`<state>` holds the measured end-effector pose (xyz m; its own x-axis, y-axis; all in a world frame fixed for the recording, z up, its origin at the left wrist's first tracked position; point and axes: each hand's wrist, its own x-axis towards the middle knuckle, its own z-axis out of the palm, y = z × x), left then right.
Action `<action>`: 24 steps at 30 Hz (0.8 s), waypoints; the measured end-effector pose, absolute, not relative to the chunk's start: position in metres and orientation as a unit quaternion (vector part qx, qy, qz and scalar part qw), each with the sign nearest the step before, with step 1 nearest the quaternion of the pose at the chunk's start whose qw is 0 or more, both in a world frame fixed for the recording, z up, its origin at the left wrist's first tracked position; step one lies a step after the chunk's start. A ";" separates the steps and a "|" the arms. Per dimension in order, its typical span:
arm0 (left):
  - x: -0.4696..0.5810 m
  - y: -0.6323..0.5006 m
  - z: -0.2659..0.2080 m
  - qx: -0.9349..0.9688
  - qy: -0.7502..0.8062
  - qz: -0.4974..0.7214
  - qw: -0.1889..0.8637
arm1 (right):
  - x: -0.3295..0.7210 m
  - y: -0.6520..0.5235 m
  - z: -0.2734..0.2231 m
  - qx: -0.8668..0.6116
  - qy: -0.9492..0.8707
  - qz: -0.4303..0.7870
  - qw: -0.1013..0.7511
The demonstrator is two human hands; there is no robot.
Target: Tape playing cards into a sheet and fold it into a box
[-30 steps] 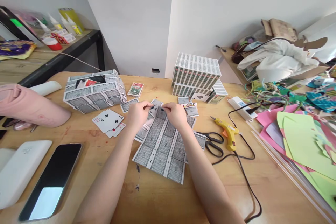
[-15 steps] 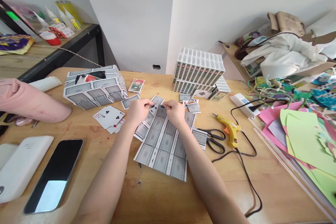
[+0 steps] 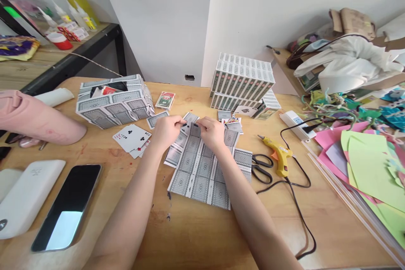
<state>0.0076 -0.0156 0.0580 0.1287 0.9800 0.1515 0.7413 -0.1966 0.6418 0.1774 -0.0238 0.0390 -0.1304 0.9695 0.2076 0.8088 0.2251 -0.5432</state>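
A sheet of joined playing cards (image 3: 202, 171), patterned backs up, lies on the table under my forearms. At its far edge one grey-backed card (image 3: 195, 130) is bent upward. My right hand (image 3: 212, 134) pinches at that card's upper right corner. Just to the left, my left hand (image 3: 167, 133) is closed in a pinch beside a card showing black pips (image 3: 186, 128); what lies between its fingertips is too small to make out. Loose cards (image 3: 243, 157) stick out from beneath the sheet on both sides.
A card-covered box (image 3: 115, 105) and face-up cards (image 3: 131, 137) are at the left, near a phone (image 3: 68, 206) and power bank (image 3: 31, 198). Right of the sheet lie scissors (image 3: 262, 168) and a corded yellow glue gun (image 3: 278, 156). Stacked card packs (image 3: 242, 80) stand behind.
The far card now stands up more steeply from the sheet. The sheet sits slightly farther away and to the right in view. Both hands stay pinched, nearly in place.
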 end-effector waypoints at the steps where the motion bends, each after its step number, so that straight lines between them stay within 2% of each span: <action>1: 0.009 -0.016 0.058 0.727 0.593 0.282 0.204 | 0.178 -0.024 0.042 -0.600 -0.742 0.150 0.260; 4: 0.012 -0.017 0.058 0.738 0.577 0.280 0.210 | 0.181 -0.024 0.052 -0.594 -0.760 0.146 0.221; 11: 0.016 -0.018 0.055 0.725 0.540 0.264 0.337 | 0.172 -0.032 0.062 -0.621 -0.769 0.140 0.057; 14: 0.009 -0.016 0.057 0.700 0.534 0.238 0.409 | 0.171 -0.032 0.062 -0.627 -0.765 0.139 0.056; 17: -0.007 -0.017 0.069 0.649 0.492 0.193 0.547 | 0.180 -0.030 0.069 -0.655 -0.732 0.147 0.116; 19: -0.020 -0.021 0.081 0.595 0.467 0.195 0.624 | 0.190 -0.028 0.075 -0.682 -0.682 0.174 0.197; 24: -0.038 -0.032 0.108 0.546 0.357 0.311 0.691 | 0.216 -0.025 0.084 -0.657 -0.533 0.293 0.446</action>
